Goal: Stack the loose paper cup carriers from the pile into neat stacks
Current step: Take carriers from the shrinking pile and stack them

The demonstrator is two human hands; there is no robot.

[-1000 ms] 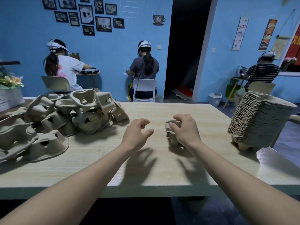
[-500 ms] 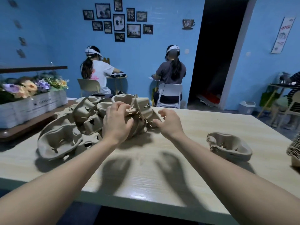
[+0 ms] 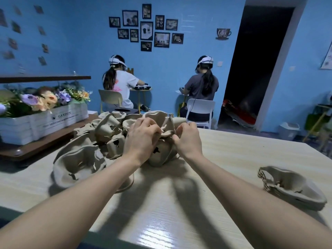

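Note:
A pile of loose brown pulp cup carriers (image 3: 107,133) lies on the left half of the light wooden table (image 3: 224,159). My left hand (image 3: 142,139) and my right hand (image 3: 188,139) both grip one carrier (image 3: 165,121) at the pile's right end, fingers curled over its rim. A large carrier (image 3: 79,164) lies open side toward me at the pile's near left. A short neat stack of carriers (image 3: 291,186) sits at the table's right, apart from both hands.
A white planter box with flowers (image 3: 45,119) stands on a dark shelf left of the table. Two people sit with their backs to me at small tables by the blue wall. A dark doorway opens at the back right.
My view swung left from the stack to the pile. The right hand let go of the short stack; both hands reached into the pile and closed on one carrier.

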